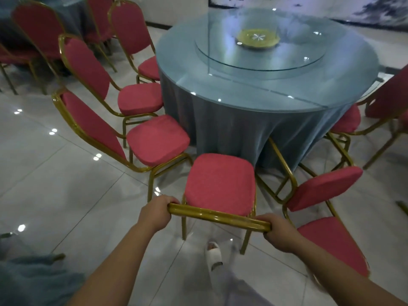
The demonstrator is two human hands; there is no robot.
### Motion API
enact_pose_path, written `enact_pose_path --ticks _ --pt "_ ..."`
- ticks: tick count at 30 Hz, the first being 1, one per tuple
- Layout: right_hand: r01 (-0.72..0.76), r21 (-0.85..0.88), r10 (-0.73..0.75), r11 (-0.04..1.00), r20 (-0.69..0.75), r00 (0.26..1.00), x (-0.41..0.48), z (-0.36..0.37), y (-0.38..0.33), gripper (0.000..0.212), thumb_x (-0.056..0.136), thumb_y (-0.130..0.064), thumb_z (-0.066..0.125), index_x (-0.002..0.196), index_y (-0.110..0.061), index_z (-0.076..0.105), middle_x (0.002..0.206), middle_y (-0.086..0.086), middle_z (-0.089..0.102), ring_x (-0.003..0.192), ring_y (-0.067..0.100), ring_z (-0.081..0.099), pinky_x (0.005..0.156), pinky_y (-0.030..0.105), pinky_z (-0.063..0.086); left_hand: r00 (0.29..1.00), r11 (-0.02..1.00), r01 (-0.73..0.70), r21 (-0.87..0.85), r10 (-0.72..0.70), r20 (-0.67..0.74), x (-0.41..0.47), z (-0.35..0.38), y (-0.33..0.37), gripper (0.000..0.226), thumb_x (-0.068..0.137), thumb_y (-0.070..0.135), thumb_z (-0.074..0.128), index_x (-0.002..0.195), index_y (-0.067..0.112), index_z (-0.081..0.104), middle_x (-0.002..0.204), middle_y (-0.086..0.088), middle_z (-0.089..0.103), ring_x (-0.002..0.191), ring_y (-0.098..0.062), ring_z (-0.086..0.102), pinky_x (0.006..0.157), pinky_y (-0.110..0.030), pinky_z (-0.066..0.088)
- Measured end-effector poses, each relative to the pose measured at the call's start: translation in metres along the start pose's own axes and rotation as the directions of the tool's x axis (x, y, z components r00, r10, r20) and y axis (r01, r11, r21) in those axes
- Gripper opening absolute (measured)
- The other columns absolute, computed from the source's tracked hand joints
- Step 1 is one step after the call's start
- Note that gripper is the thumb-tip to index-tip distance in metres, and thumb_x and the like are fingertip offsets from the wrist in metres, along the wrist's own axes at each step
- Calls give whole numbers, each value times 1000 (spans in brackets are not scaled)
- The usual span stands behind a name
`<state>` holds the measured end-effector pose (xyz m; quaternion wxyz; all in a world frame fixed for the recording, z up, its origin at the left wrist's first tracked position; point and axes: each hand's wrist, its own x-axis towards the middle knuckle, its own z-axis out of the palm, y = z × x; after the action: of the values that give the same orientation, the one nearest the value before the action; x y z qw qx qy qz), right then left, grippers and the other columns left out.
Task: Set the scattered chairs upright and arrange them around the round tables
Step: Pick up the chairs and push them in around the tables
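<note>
A red-cushioned chair with a gold metal frame (220,184) stands upright in front of me, its seat facing the round table (242,120) draped in blue-grey cloth. My left hand (155,214) grips the left end of the chair's top rail. My right hand (279,231) grips the right end. Just to the right, another red chair (324,188) lies tipped over on the floor, its legs pointing toward the table. Three upright red chairs (156,140) stand along the table's left side.
A glass turntable with a gold dish (257,38) sits on the table. More red chairs stand at the right (388,100) and around a second table at the back left (37,29). My sandalled foot (213,253) is under the chair. Blue cloth lies at the bottom left (33,281).
</note>
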<state>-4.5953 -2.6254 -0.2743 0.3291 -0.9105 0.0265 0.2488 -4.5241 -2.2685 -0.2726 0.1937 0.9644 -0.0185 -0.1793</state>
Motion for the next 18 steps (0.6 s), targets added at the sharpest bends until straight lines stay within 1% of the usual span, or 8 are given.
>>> enact_pose_path --ticks 3,6,8,10,12,14,16,18 --pt "-20 37 24 999 -106 994 22 -6 5 47 80 4 52 104 -32 70 98 -7 65 89 8 59 77 26 49 1000 999 -13 52 13 13 24 -5 1 48 82 8 52 102 50 65 89 21 60 86 -7 57 61 -26 41" --pt "-33 81 43 996 -131 990 41 -12 8 51 75 7 54 96 -38 68 98 -7 64 90 7 59 75 22 47 992 995 -68 75 59 115 47 -10 -5 56 77 14 49 112 55 59 86 31 57 86 0 54 60 -17 35" --pt "-4 130 22 991 -138 990 50 -21 9 58 74 10 55 92 -45 66 97 -9 65 90 3 61 80 24 50 964 989 -125 73 104 244 63 -22 -6 60 76 18 48 121 56 56 102 31 62 94 1 57 64 -13 37" --pt "31 155 -8 987 -143 990 56 -32 11 67 75 11 58 93 -53 63 99 -16 66 95 -8 60 81 12 47 914 982 -176 68 137 383 81 -32 -2 65 75 21 51 131 53 52 119 24 63 103 -2 58 76 -18 46" --pt "54 166 -30 985 -150 988 58 -37 15 71 76 11 63 96 -57 60 102 -23 64 100 -17 56 80 3 42 869 973 -221 73 162 468 89 -36 3 69 72 26 54 137 51 48 126 20 61 109 -5 58 88 -25 49" --pt "49 163 -24 985 -153 988 58 -36 15 69 76 11 65 98 -54 61 102 -22 65 101 -15 57 80 5 42 881 974 -217 61 168 443 87 -34 2 68 72 31 54 136 53 47 128 23 59 112 -5 57 89 -25 48" --pt "21 150 -1 988 -127 992 58 -34 16 60 76 9 64 102 -45 64 104 -14 65 99 -5 61 82 12 43 916 986 -168 8 153 371 79 -29 0 64 71 34 53 131 55 50 127 28 57 111 0 56 87 -22 45" --pt "-18 148 37 989 -129 991 59 -32 17 56 75 8 63 108 -37 65 110 -12 62 101 1 59 84 13 42 926 985 -171 -29 171 336 77 -26 -1 64 69 34 52 128 57 49 125 32 57 109 5 55 82 -19 42"
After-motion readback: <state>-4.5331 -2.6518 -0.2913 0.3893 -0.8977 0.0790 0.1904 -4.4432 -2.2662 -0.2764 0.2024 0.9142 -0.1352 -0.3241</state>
